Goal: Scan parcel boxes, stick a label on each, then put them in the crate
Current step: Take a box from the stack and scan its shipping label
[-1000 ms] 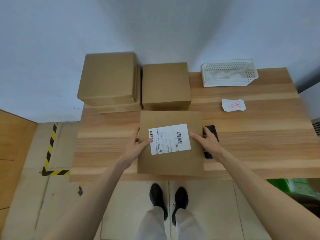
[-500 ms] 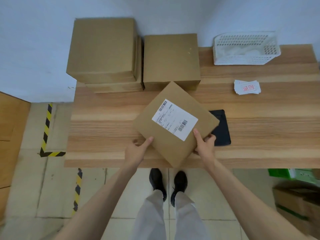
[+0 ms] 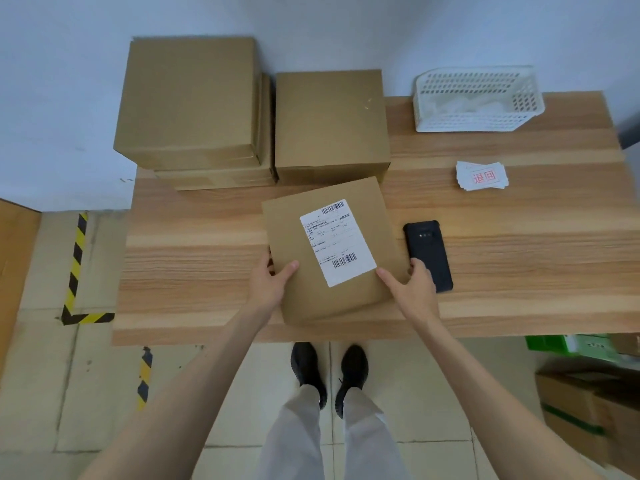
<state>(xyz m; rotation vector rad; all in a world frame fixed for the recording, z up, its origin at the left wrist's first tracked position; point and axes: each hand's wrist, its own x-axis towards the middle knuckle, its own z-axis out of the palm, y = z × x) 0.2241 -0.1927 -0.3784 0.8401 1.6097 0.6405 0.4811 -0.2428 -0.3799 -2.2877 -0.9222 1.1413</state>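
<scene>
Since half a second ago the parcel box (image 3: 329, 251) has swung from a diamond-like angle to nearly upright in the frame, and the dark handheld scanner (image 3: 428, 255) beside it is now fully uncovered. The box sits at the centre of the frame over the wooden surface (image 3: 519, 258), its near edge tilted, its white shipping label (image 3: 337, 242) facing up. The left hand (image 3: 272, 284) clamps the box's lower left edge, thumb on top, grip closed on the cardboard. The right hand (image 3: 410, 287) clamps the lower right corner the same way, thumb by the label, fingers curled past the edge close to the scanner. Both forearms reach up from the bottom of the frame. Behind the box, touching or nearly so, stands a plain box (image 3: 330, 124); a stack of boxes (image 3: 194, 109) fills the upper left. At upper right are a white basket (image 3: 478, 100) and a pile of red-printed labels (image 3: 483, 176). Cartons (image 3: 588, 407) stand on the floor at lower right.
</scene>
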